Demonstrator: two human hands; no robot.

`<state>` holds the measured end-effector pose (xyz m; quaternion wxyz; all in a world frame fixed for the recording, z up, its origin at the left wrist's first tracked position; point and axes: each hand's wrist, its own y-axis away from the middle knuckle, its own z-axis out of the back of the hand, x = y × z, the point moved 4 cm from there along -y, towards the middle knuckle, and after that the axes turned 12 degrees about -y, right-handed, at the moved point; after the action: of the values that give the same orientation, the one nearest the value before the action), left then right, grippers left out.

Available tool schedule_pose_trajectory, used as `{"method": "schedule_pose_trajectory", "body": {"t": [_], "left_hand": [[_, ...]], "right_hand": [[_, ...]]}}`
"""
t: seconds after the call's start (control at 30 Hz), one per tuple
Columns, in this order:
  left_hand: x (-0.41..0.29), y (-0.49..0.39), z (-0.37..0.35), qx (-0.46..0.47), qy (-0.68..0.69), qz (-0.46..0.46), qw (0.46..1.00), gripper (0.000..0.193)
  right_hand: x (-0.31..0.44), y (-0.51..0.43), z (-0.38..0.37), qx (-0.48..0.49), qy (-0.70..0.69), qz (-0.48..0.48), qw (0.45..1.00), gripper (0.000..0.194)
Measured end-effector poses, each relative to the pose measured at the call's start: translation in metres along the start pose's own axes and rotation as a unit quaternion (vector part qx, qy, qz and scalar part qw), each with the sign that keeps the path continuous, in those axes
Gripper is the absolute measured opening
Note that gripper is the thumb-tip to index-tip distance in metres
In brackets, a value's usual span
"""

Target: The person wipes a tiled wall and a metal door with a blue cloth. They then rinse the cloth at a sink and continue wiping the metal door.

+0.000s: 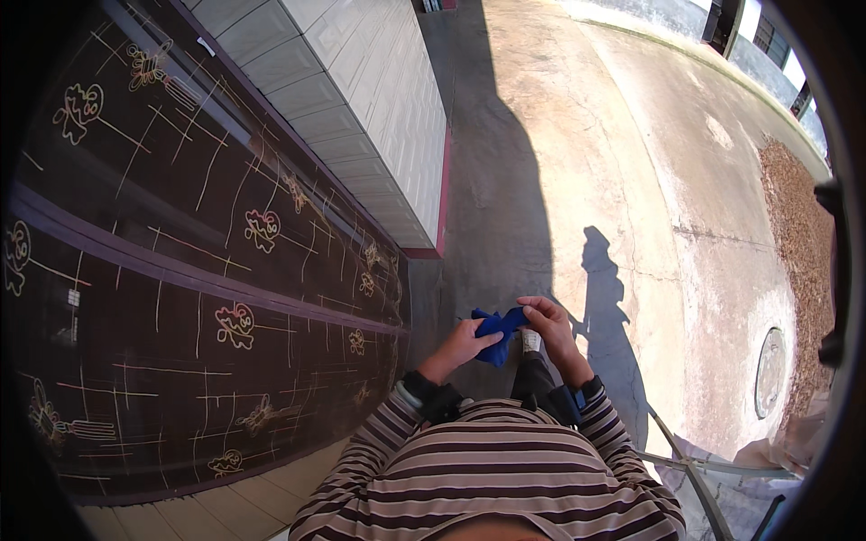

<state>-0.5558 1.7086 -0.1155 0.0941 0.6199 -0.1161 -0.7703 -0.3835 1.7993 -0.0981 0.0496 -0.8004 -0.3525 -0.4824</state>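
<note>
A piece of blue cloth (496,343) is held in front of my body at waist height, bunched and folded. My left hand (465,346) grips its left part, with the thumb lying across the top. My right hand (549,326) pinches the cloth's upper right end between thumb and fingers. A short stretch of the fabric spans the gap between the two hands. What exact item the cloth is, I cannot tell. Below my right hand shows a light-coloured shoe (532,340) on my foot.
At left stands a dark glazed door or window with a patterned surface (196,270), beside a white-tiled wall (369,101). Sunlit concrete (609,135) extends to the right, with a round cover (769,373) and a strip of brown granular material (795,223). A metal frame (690,466) stands at lower right.
</note>
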Motion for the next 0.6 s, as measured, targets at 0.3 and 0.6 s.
{"method": "schedule_pose_trajectory", "body": {"t": [0.3,0.6], "left_hand": [[-0.110,-0.152,0.038,-0.059,0.245,0.012,0.968,0.034],[-0.138,-0.315,0.113,-0.183,0.048,-0.083,0.978,0.039]], "right_hand": [[0.092,-0.164,0.078,0.065,0.071,-0.086,0.992,0.050],[0.102,-0.343,0.076,0.135,-0.271,-0.275,0.912,0.045]]}}
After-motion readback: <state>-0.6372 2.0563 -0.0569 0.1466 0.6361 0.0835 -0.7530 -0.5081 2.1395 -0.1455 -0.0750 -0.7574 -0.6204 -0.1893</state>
